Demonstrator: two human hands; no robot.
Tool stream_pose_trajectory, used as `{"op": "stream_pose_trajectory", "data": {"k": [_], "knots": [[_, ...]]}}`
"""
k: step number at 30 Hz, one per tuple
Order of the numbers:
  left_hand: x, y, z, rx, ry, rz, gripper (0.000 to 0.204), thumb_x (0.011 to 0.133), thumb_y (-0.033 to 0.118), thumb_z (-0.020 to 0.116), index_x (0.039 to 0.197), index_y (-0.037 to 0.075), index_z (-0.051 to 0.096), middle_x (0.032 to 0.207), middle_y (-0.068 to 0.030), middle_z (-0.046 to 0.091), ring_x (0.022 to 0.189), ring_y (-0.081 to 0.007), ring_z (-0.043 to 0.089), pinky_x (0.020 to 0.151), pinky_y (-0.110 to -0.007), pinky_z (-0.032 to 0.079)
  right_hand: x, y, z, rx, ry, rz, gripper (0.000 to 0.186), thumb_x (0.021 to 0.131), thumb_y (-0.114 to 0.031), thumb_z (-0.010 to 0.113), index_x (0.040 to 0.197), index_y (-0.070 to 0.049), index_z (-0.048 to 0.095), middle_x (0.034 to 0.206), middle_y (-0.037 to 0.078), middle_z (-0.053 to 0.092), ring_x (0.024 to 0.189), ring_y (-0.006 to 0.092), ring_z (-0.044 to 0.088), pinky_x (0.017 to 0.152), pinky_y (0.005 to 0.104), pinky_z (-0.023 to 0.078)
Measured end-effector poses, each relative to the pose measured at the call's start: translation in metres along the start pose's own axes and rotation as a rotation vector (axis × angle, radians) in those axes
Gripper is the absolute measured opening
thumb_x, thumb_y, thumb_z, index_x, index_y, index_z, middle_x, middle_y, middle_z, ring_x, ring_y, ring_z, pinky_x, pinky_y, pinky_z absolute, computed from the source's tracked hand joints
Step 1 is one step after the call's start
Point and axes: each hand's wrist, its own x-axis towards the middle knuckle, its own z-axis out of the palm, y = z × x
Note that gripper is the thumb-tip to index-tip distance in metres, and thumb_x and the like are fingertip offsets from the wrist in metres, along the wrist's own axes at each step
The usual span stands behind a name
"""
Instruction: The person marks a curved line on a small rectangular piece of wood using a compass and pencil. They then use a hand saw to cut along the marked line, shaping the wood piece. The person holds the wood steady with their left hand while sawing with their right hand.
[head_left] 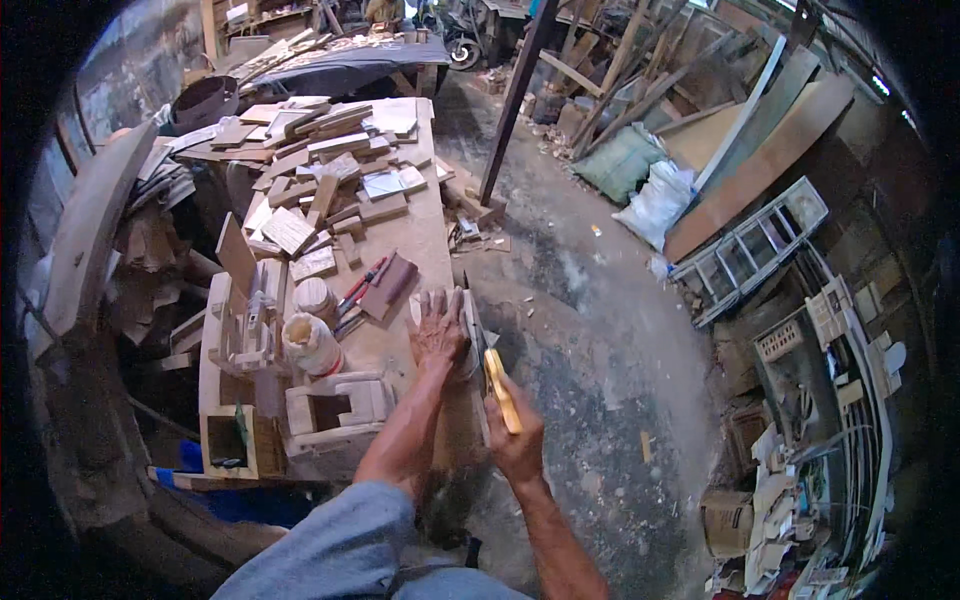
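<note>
My right hand (516,440) is wrapped round the yellow handle of a handsaw (501,392) at the right edge of the workbench (425,225). The saw's narrow blade points away from me, close beside my left hand. My left hand (438,325) lies flat with fingers stretched forward, pressing on a pale piece of wood (415,308) mostly hidden beneath it. Left of that hand are a brown block (390,288) and red-handled tools (362,280). A whitish plastic jar (312,345) and a small wooden frame-like piece (340,410) stand nearer me.
Many wood offcuts (330,190) are heaped on the bench's far half. A dark post (515,110) rises beyond its right side. Across the littered floor (590,420) lie white sacks (657,205), a ladder (755,250) and leaning boards (765,165). A wooden box-like structure (235,400) stands at left.
</note>
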Motion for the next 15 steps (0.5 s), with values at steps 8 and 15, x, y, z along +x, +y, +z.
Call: {"op": "stream_pose_trajectory", "data": {"k": [8, 15], "knots": [[-0.002, -0.018, 0.020, 0.081, 0.186, 0.058, 0.050, 0.098, 0.041, 0.047, 0.145, 0.026, 0.048, 0.143, -0.0108, 0.049, 0.137, -0.0304, 0.041, 0.102, -0.058, 0.037, -0.021, 0.003, 0.015, -0.036, 0.053, -0.089, 0.042, 0.097, -0.023, 0.064, 0.132, -0.001, 0.057, 0.112, 0.022, 0.069, 0.087, 0.0252, 0.071, 0.073, 0.0358, 0.055], [-0.008, -0.013, 0.015, 0.127, 0.157, 0.074, 0.050, 0.097, 0.046, 0.046, 0.147, 0.038, 0.043, 0.153, -0.0114, 0.041, 0.145, -0.0329, 0.030, 0.106, -0.064, 0.031, -0.013, -0.009, 0.005, 0.066, -0.006, 0.033, 0.039, 0.098, -0.022, 0.062, 0.128, 0.003, 0.060, 0.114, 0.019, 0.068, 0.102, 0.0233, 0.067, 0.086, 0.0337, 0.053]]}}
